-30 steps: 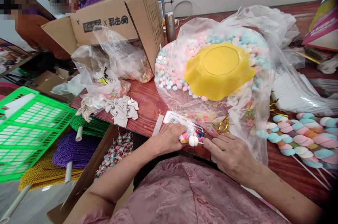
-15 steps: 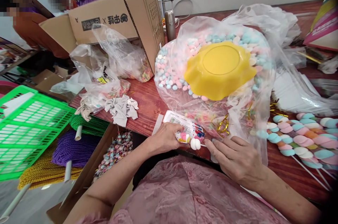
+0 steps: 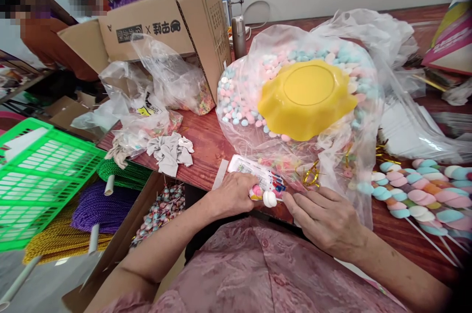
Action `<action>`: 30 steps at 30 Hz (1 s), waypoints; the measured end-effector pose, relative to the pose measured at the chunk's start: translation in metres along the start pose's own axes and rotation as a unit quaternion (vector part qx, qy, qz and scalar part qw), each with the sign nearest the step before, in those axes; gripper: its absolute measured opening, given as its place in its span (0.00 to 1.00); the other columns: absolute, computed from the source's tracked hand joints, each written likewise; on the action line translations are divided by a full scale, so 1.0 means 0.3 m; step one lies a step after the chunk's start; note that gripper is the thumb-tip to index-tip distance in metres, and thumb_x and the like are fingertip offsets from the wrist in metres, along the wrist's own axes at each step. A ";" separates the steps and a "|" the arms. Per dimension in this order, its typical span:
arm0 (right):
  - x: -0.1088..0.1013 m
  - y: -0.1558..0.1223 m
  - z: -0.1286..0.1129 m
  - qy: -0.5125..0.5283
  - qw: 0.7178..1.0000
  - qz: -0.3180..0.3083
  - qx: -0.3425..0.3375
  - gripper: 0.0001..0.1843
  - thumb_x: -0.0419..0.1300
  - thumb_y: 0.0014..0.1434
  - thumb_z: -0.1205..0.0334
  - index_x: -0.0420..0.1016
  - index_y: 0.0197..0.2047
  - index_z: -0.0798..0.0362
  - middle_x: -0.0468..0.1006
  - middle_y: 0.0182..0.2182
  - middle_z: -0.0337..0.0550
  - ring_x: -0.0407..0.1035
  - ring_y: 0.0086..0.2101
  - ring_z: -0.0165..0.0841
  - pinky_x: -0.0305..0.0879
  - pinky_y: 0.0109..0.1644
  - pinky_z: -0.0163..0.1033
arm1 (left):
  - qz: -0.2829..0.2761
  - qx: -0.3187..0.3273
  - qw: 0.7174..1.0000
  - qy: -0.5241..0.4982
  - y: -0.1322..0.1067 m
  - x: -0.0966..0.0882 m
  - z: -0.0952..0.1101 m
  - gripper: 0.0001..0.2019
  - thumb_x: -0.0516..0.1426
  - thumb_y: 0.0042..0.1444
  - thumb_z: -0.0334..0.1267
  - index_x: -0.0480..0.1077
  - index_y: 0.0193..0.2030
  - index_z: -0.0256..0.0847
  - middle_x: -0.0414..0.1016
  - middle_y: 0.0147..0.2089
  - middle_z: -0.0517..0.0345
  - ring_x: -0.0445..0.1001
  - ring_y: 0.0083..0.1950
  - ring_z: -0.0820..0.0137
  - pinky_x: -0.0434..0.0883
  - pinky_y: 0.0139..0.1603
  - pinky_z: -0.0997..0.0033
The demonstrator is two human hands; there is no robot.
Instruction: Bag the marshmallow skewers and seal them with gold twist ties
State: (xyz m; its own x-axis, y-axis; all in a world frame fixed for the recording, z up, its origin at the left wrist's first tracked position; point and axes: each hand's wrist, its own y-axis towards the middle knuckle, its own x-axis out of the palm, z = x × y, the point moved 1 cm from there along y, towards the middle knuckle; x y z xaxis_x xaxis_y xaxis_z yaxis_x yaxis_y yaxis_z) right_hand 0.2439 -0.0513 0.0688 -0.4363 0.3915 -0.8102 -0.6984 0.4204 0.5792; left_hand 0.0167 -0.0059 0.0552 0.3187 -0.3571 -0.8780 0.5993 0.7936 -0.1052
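Working at the near edge of the table (image 3: 201,140), the person brings both hands together at lower centre. A clear plastic bag (image 3: 271,40) of pastel pieces occupies the upper centre and right of centre. A cardboard carton (image 3: 147,32) stands at upper left. Twisted pastel skewers (image 3: 427,190) lie at the right edge, their thin sticks pointing to the lower right. A yellow dish (image 3: 308,101) rests base-up on the bag.

Right hand (image 3: 324,219): fingers curled, tips just beside the white piece; whether this grip pinches a stick cannot be told. Left hand (image 3: 236,192): grip closed on the coloured piece. A printed packet (image 3: 258,173) lies just beyond the hands. The white piece (image 3: 270,199) sits between the two hands; the coloured piece (image 3: 255,192) protrudes from the left fingers, immediately beside it. Contact between the pieces cannot be confirmed.

Step in hand (judged): aligning the white piece with the coloured piece. The next move calls for a steady left grip, straight alignment and light pressure, since both pieces are probably soft.
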 end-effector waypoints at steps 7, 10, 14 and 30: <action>0.001 0.000 0.000 0.196 0.962 -0.047 0.184 0.13 0.49 0.69 0.71 0.73 0.39 0.53 0.76 0.25 0.38 0.68 0.24 0.29 0.59 0.29 0.37 | 0.216 0.095 0.947 0.216 0.009 0.009 -0.059 0.03 0.56 0.54 0.34 0.68 0.30 0.41 0.72 0.31 0.54 0.68 0.34 0.64 0.59 0.34 0.65; -0.009 0.000 0.000 0.226 0.947 -0.104 0.201 0.14 0.47 0.71 0.69 0.72 0.37 0.52 0.75 0.24 0.37 0.70 0.24 0.30 0.58 0.29 0.37 | 0.253 0.112 0.924 0.263 0.012 0.004 -0.071 0.08 0.55 0.58 0.37 0.66 0.28 0.41 0.70 0.29 0.55 0.66 0.32 0.65 0.58 0.34 0.64; -0.020 -0.004 -0.002 0.199 0.954 -0.117 0.194 0.15 0.45 0.70 0.71 0.70 0.36 0.52 0.73 0.23 0.36 0.68 0.23 0.30 0.57 0.28 0.38 | 0.279 0.102 0.910 0.291 0.019 0.002 -0.080 0.10 0.55 0.59 0.38 0.66 0.27 0.42 0.68 0.27 0.55 0.65 0.32 0.65 0.55 0.33 0.63; 0.036 0.031 -0.029 0.053 0.989 -0.074 0.118 0.13 0.50 0.60 0.77 0.71 0.38 0.54 0.76 0.25 0.39 0.71 0.27 0.33 0.61 0.34 0.40 | 0.148 0.093 0.963 0.205 0.013 0.053 -0.058 0.05 0.54 0.56 0.35 0.69 0.31 0.40 0.72 0.29 0.53 0.71 0.34 0.64 0.61 0.35 0.65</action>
State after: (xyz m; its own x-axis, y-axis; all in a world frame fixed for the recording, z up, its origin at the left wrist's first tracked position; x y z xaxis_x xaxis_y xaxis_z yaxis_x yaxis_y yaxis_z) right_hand 0.2278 -0.0503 0.0648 -0.4044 0.2295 -0.8853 -0.6130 0.6504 0.4486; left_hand 0.0113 0.0001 0.0328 0.2016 0.1260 -0.9713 0.6604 0.7149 0.2298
